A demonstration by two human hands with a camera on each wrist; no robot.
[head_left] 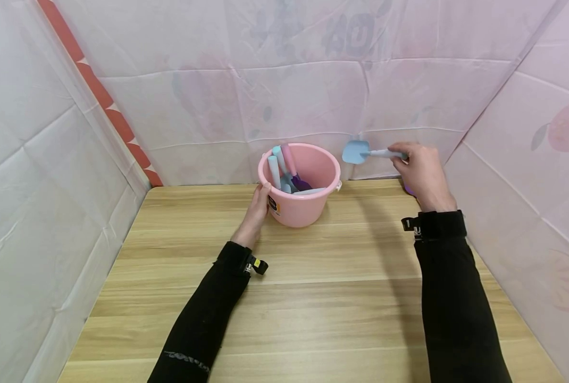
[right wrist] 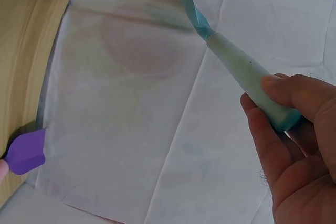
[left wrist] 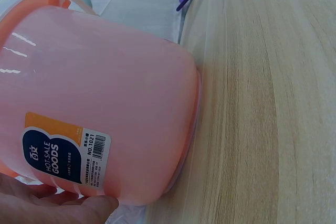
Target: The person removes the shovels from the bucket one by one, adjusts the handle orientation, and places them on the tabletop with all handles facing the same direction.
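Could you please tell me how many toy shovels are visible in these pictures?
3 plainly: a blue shovel in the right hand, a purple one in the pink bucket, another purple one on the table. The bucket's other handles hide their heads.

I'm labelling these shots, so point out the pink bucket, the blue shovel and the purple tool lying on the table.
pink bucket (head_left: pixel 300 210): head view, on its front wall.
blue shovel (head_left: pixel 355 152): head view, on its blade.
purple tool (right wrist: pixel 25 151): right wrist view, on its purple blade.

Bright, even light; soft shadows on the table; slightly blurred wrist views
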